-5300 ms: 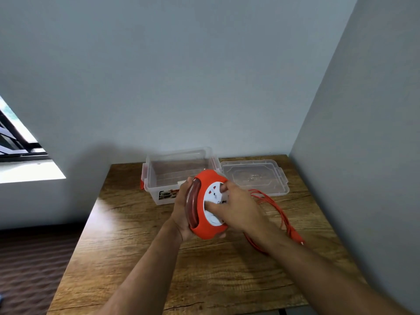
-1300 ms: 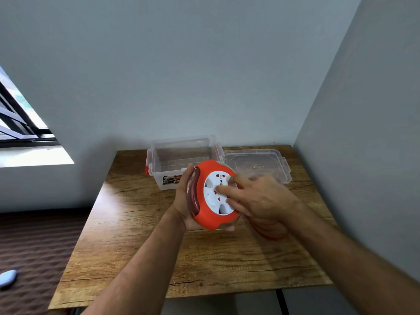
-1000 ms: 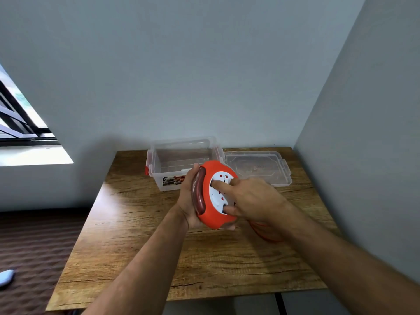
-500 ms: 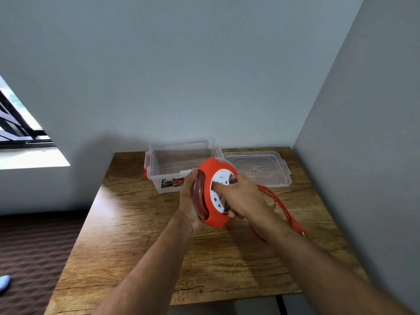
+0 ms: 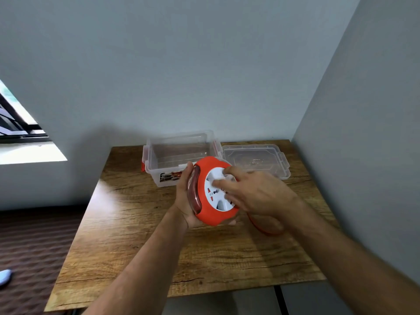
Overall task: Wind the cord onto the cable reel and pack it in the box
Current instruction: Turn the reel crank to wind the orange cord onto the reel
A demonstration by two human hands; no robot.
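Note:
My left hand [image 5: 185, 198] grips the orange cable reel [image 5: 208, 214] from behind, holding it upright above the table. The reel has a white socket face [image 5: 214, 192] and a clear window showing wound cord. My right hand [image 5: 254, 194] rests its fingers on the white face, fingertips in its recesses. A short loop of loose orange cord [image 5: 266, 230] lies on the table under my right wrist; most of it is hidden by that hand. The clear plastic box [image 5: 179, 153] stands open behind the reel.
The box's clear lid [image 5: 256, 160] lies flat to the right of the box. The wooden table [image 5: 141, 235] sits in a corner, with a grey wall at the back and on the right. A window is at the far left.
My right hand has swung round on the white face, turning it. The long loop of cord that lay out to the right has shortened to a small loop near the reel.

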